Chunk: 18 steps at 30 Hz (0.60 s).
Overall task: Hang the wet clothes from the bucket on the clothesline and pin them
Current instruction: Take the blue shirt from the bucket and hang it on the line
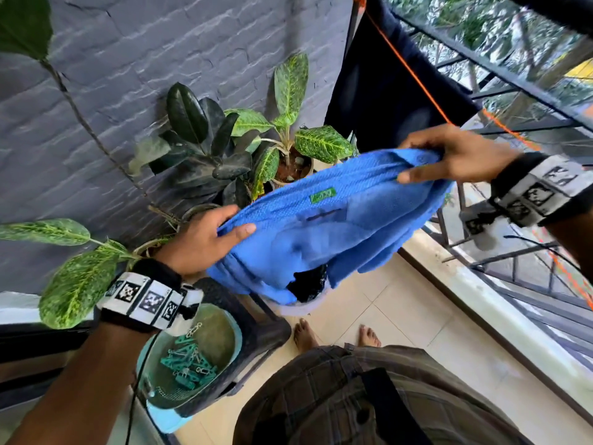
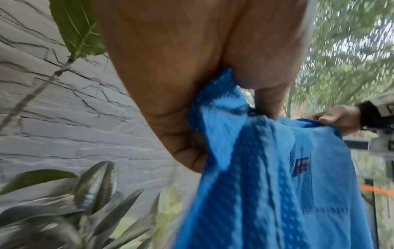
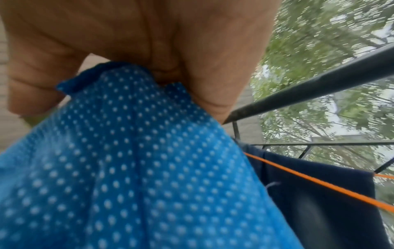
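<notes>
Hands hold a blue mesh garment (image 1: 324, 226) stretched across the middle of the head view. The left hand (image 1: 205, 242) has its grip clamped on the lower-left edge; the right hand (image 1: 459, 155) has its grip clamped on the upper-right edge. Below the garment's hanging folds, the bucket (image 1: 301, 308) shows only its pale rim, with dark cloth inside. An orange clothesline (image 1: 420, 81) runs across the upper right, carrying a dark navy cloth (image 1: 385, 91). At lower left, a teal basin (image 1: 221, 335) holds green clothespins (image 1: 189, 364).
</notes>
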### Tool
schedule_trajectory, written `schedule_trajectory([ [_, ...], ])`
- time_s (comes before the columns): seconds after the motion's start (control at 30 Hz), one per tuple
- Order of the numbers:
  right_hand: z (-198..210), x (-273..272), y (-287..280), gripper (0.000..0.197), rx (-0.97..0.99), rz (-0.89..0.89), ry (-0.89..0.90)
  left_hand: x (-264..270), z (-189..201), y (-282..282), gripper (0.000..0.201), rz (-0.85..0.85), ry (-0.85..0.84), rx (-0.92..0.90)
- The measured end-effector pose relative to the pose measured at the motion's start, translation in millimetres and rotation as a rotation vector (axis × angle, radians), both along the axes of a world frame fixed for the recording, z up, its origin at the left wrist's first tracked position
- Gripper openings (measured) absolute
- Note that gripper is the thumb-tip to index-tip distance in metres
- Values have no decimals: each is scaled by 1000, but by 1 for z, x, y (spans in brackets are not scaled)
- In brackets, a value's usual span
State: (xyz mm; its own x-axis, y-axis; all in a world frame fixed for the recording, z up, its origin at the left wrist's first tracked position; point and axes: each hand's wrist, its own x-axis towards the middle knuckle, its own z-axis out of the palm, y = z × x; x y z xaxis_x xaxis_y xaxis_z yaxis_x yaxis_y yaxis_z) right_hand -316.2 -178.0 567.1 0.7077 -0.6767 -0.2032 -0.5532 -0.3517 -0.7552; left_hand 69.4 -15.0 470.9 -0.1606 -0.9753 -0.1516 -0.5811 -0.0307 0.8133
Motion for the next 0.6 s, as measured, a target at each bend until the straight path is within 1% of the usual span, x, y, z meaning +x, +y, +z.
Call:
schedule_trajectory([
  [0.07,16,-12,3,31,46,-49,-55,-5,10,-11,44,35,-25,-125],
  [0.13,8,-22,4,22,47,-127,-44,-15,11,-21,39,74,-59,-190],
  [0.17,-4,-25,5,23,19,-198,-20,-23,9,-24,39,93,-64,-178],
  [0.23,-36,-26,11,31,-23,-376,5,-44,-7,-28,47,107,-30,-82],
  [0.27,-55,-23,17,31,-14,-441,-11,-55,-18,-29,50,116,20,-16],
  [0.3,-71,-17,25,28,9,-486,-25,-67,-27,-29,51,142,105,60],
  [0.37,-97,-1,45,23,50,-523,-50,-94,-38,-30,50,244,330,220],
  [0.43,-107,19,66,17,108,-480,-122,-120,-36,-30,39,328,514,327],
  [0.47,-108,30,76,13,141,-443,-157,-130,-34,-31,29,355,562,354],
  [0.5,-108,40,84,14,170,-403,-182,-140,-31,-34,20,359,601,378],
  [0.53,-110,50,91,20,198,-362,-198,-147,-29,-36,20,355,651,404],
  [0.6,-115,64,105,39,233,-330,-230,-159,-25,-41,35,334,753,458],
])
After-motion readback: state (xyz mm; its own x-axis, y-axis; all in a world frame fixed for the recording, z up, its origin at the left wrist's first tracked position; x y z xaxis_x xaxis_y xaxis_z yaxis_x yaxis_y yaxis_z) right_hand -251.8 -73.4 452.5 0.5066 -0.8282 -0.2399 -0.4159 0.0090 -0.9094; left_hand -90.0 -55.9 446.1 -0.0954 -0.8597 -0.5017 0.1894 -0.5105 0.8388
